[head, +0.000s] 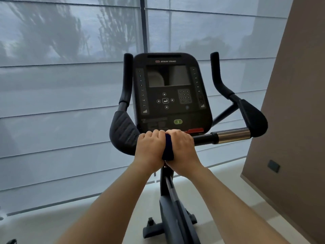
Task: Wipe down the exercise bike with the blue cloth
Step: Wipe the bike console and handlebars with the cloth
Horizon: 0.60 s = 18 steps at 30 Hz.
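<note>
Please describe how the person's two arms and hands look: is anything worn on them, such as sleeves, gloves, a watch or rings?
Both forearms are bare as far as the frame shows them; no sleeve is visible. The left hand and the right hand wear no gloves. No watch, bracelet or ring can be seen on the wrists or on the visible fingers.

Both hands grip centre bar w/ cloth (168, 147) between: left hand (149, 149) left, right hand (182, 150) right; console (171, 95) behind grip; post (166, 184) below.

Console (171, 92) glossy black plastic; handlebar sleeve (233, 136) polished metal; elbow pads (124, 131) matt, ribbed; blue cloth (168, 147) soft fabric.
</note>
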### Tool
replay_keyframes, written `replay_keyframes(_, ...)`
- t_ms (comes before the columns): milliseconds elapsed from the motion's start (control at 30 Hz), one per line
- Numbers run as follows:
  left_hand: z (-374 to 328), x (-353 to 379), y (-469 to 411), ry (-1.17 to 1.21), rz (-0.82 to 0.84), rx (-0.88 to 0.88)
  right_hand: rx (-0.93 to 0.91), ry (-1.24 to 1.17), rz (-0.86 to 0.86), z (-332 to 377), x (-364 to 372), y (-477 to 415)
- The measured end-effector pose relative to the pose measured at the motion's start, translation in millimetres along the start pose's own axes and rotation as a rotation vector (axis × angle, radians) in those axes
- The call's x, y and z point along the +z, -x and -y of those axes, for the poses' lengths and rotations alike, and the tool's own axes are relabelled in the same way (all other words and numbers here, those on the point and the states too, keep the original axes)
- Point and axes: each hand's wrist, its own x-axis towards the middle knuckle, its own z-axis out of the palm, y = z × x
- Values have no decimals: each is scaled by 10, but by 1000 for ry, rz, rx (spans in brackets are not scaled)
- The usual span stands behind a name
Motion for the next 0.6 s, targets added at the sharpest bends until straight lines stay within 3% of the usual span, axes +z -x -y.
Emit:
replay_keyframes(200, 57, -162, -115, -28, 173, 55, 29, 8, 54, 59, -69, 4)
replay_keyframes(367, -99, -131, 41, -8, 112, -42, 43, -44, 13, 177, -139, 93)
replay_keyframes(500, -58, -160, 133, 73, 82, 10, 58, -129, 82, 209, -237, 126)
replay_keyframes(600, -26, -181, 180, 133, 63, 52, -52, -129, 175, 102, -327, 144)
